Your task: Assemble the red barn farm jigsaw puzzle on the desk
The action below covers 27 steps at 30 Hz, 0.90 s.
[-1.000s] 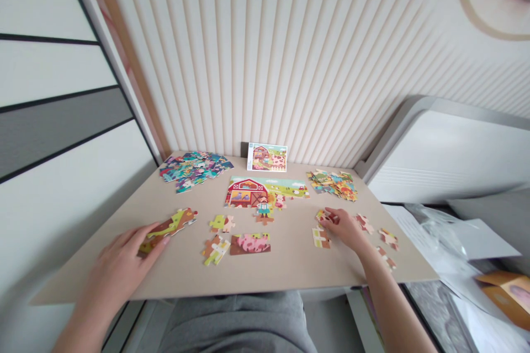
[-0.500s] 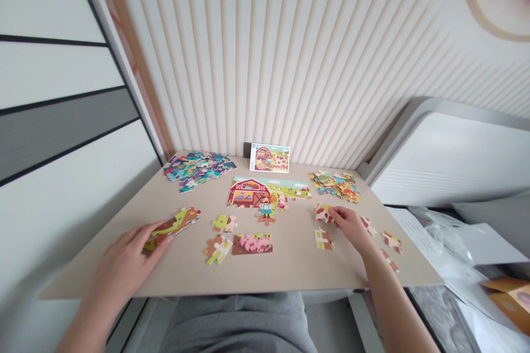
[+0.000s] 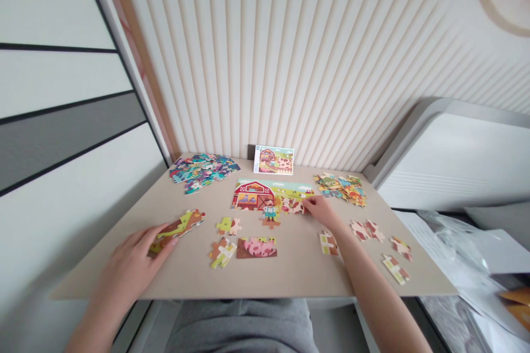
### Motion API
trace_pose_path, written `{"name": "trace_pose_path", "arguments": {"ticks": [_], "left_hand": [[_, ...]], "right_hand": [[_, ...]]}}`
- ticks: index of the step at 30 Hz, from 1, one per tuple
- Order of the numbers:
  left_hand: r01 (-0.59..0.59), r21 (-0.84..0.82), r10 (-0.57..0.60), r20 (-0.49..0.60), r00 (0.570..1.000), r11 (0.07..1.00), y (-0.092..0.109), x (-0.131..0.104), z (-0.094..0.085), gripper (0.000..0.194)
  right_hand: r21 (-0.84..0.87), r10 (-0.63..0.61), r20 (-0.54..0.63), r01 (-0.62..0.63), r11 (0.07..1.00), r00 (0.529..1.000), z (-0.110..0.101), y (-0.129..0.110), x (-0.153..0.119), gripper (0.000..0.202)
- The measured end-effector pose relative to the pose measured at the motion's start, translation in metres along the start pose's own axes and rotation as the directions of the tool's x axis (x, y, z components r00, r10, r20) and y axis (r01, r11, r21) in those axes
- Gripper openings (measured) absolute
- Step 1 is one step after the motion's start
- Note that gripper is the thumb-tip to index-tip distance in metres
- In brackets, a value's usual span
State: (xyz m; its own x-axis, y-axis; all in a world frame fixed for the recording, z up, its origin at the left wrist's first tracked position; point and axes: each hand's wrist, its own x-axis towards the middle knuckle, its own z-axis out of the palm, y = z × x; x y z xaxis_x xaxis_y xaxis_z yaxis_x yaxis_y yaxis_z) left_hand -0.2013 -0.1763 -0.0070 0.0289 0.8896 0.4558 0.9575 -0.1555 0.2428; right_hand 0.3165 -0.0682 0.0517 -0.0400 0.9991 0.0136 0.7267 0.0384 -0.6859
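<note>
My left hand is closed around some green and brown puzzle pieces at the table's left side. With its fingertips pinched together, my right hand holds a brown-spotted cow puzzle piece against the lower right edge of the partly joined farm puzzle. That puzzle shows a red barn, a farmer figure and a cow's head. Nearer to me lie a joined pink pig section, a green and pink pair of pieces and a green, white and brown cluster.
A picture card leans at the back wall. Piles of other pieces lie at the back left and back right. Loose cow pieces, a fence piece and another piece are around my right forearm.
My right hand has carried the cow piece left and away from me to the farm puzzle's edge, beside the cow's head. My left hand stays around its pieces. The view has shifted slightly.
</note>
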Motion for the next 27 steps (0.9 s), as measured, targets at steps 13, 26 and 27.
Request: {"name": "trace_pose_path", "arguments": {"ticks": [13, 26, 27], "left_hand": [[0.017, 0.014, -0.017, 0.002, 1.000, 1.000, 0.008, -0.002, -0.004, 0.047], [0.001, 0.006, -0.001, -0.021, 1.000, 1.000, 0.008, -0.001, -0.004, 0.047], [0.001, -0.005, -0.001, -0.033, 0.999, 1.000, 0.009, -0.001, -0.005, 0.046]], "right_hand": [[-0.067, 0.034, -0.074, -0.039, 0.997, 0.997, 0.006, 0.000, -0.004, 0.032], [0.000, 0.027, -0.085, -0.027, 1.000, 0.996, -0.027, 0.024, -0.021, 0.045], [-0.002, 0.026, -0.089, -0.026, 1.000, 0.996, -0.035, 0.032, -0.025, 0.047]]}}
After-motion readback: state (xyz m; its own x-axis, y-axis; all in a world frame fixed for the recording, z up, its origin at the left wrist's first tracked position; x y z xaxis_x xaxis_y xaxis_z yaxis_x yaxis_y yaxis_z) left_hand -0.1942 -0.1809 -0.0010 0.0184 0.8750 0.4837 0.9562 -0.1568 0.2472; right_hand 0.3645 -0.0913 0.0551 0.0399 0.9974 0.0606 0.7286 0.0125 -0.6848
